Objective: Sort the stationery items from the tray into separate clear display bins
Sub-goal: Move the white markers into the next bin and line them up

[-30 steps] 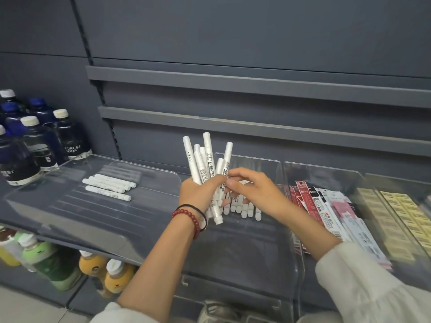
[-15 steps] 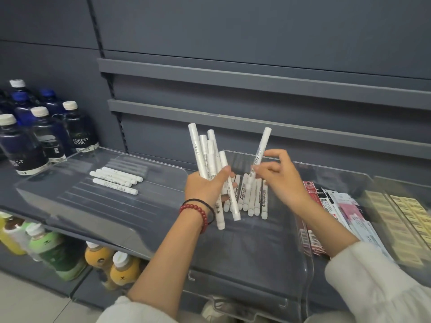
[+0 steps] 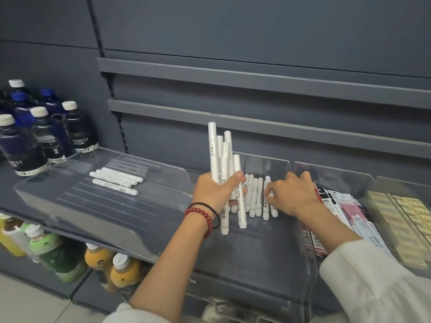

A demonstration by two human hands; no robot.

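Over the middle bin (image 3: 256, 264), left hand (image 3: 217, 194) grips a marker bundle (image 3: 221, 155); right hand (image 3: 291, 194) pinches one laid marker (image 3: 265, 208)

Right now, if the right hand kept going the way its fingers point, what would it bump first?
The row of white pens lying in the clear bin; the right hand seems to be touching the nearest one.
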